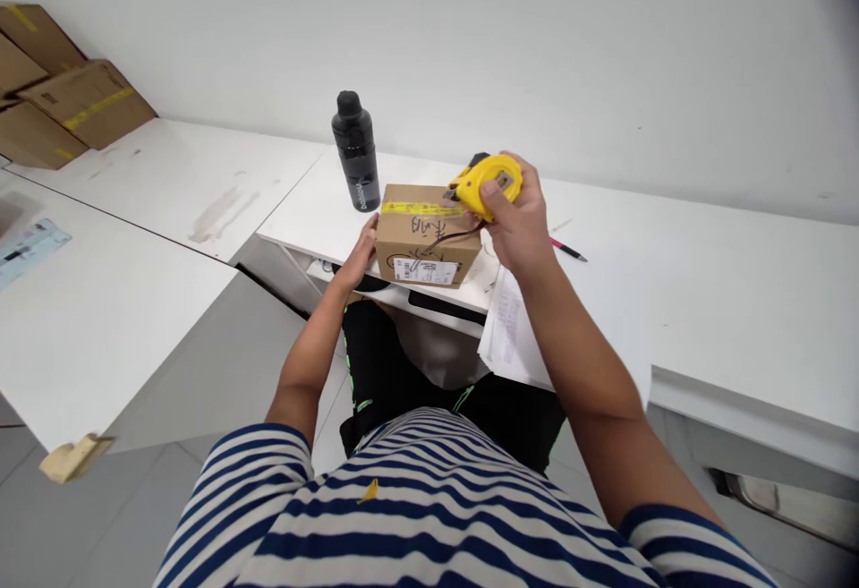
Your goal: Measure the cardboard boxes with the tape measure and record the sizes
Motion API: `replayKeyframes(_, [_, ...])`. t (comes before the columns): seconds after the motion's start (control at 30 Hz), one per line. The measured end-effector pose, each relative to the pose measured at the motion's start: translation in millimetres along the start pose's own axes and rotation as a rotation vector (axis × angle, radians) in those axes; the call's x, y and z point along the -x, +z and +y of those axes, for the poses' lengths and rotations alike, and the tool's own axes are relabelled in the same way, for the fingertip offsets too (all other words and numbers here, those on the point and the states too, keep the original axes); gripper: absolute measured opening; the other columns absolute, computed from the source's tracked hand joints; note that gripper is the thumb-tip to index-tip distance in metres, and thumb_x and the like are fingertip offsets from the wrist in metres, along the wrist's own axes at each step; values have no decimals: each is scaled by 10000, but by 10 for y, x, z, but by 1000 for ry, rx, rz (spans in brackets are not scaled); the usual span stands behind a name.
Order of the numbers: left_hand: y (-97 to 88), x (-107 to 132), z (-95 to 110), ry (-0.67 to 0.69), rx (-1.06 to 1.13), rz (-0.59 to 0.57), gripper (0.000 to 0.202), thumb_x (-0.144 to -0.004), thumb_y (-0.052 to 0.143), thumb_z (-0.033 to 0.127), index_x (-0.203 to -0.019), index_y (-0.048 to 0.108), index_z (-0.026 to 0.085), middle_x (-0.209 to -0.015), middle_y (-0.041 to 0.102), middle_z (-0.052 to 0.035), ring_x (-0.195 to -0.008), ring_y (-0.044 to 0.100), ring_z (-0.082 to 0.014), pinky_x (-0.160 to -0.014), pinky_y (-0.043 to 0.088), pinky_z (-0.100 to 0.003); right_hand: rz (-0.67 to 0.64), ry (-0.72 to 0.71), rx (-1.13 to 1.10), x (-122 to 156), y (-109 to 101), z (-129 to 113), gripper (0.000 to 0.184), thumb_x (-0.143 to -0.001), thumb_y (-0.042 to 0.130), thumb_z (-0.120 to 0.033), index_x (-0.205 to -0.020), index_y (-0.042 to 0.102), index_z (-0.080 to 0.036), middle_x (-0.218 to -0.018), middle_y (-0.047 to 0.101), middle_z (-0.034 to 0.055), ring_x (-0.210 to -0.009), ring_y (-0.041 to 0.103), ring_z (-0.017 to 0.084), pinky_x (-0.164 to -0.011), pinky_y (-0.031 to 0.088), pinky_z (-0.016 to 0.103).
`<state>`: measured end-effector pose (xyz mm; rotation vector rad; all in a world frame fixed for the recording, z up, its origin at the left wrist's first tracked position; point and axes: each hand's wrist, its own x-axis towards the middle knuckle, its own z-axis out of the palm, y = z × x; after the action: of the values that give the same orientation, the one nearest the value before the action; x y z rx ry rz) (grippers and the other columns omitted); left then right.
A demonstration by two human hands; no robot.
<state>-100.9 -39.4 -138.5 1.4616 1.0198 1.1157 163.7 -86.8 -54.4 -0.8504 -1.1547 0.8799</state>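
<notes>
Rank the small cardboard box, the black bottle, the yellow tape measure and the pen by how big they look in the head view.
1. Small cardboard box, steadied by the left hand.
2. Black bottle, slightly farther back, so it may be undersized here.
3. Yellow tape measure, held in the right hand.
4. Pen.

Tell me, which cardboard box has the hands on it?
The small box at the table edge: the left hand presses its side, the right hand holds a tape measure over it. The stacked boxes sit untouched, far left.

Matt cardboard box (428, 234) — glossy plastic tape measure (487, 183).
</notes>
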Motion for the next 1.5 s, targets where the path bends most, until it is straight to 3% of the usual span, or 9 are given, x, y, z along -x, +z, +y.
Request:
replayKeyframes(0.17, [114,15,762,294,-198,267,561,-977,450,699,-1248,609,235,-1310,699,-110,-1283,633,-213,-1114,469,-376,-228,-296,383,-211,-56,-123,751,-871,670,-697,-1517,389,-436,-1454,557,45,-1312,613,299,-1004,608,527])
replayKeyframes(0.3, [298,149,1401,309,-238,-85,536,-963,487,697,-952,662,190,-917,722,-44,-900,687,-146,-883,524,-293,-274,-472,566,-142,23,-264,758,-900,638,-677,-1560,363,-426,-1570,443,48,-1451,490,340,-1119,529,567])
replayKeyframes(0.4, [383,192,1628,239,-162,-251,504,-911,621,660,-778,597,175,-712,619,3,-672,594,-96,-698,481,-248,-292,-520,628,-53,44,-338,742,-920,614,-660,-1575,351,-431,-1593,415,42,-1499,431,353,-1147,506,569])
replayKeyframes(0.53, [302,127,1616,134,-14,-250,447,-898,714,514,-684,497,185,-621,502,43,-554,477,-62,-586,416,-213,-323,-494,651,-4,-124,-463,736,-911,640,-641,-1562,357,-446,-1572,427,37,-1470,465,346,-1114,535,558])
replayKeyframes(0.67, [12,-79,1387,60,84,-92,359,-939,614,357,-663,449,195,-596,423,55,-511,424,-54,-547,392,-194,-299,-362,653,-69,-534,-566,741,-876,726,-569,-1525,389,-446,-1538,454,46,-1356,564,307,-1065,579,506])
replayKeyframes(0.9, [-169,-264,945,-218,-180,-147,355,-892,616,336,-599,479,191,-555,444,28,-483,392,-80,-486,317,-228,-272,-98,648,-94,-964,-273,696,-778,821,-524,-1391,543,-349,-1314,610,49,-1062,687,256,-879,639,446])
replayKeyframes(1.1, [-15,-259,869,-99,-366,-146,452,-935,587,522,-620,469,220,-589,482,7,-535,443,-126,-552,346,-283,-223,-97,671,-45,-890,-66,686,-789,797,-495,-1404,551,-314,-1331,619,61,-1028,676,242,-878,615,429])
replayKeyframes(1.3, [-89,-281,935,3,-390,-165,432,-955,573,479,-637,455,214,-621,443,22,-564,418,-113,-559,329,-273,-168,-200,662,-32,-813,-178,684,-766,821,-534,-1362,576,-306,-1354,620,77,-1123,670,299,-950,603,529])
replayKeyframes(1.5, [184,272,1365,270,-323,49,524,-961,510,676,-703,472,222,-662,479,9,-627,467,-133,-633,422,-289,-86,-400,622,330,-686,-584,648,-698,877,-606,-1248,610,-389,-1351,643,77,-1342,587,386,-1170,433,668])
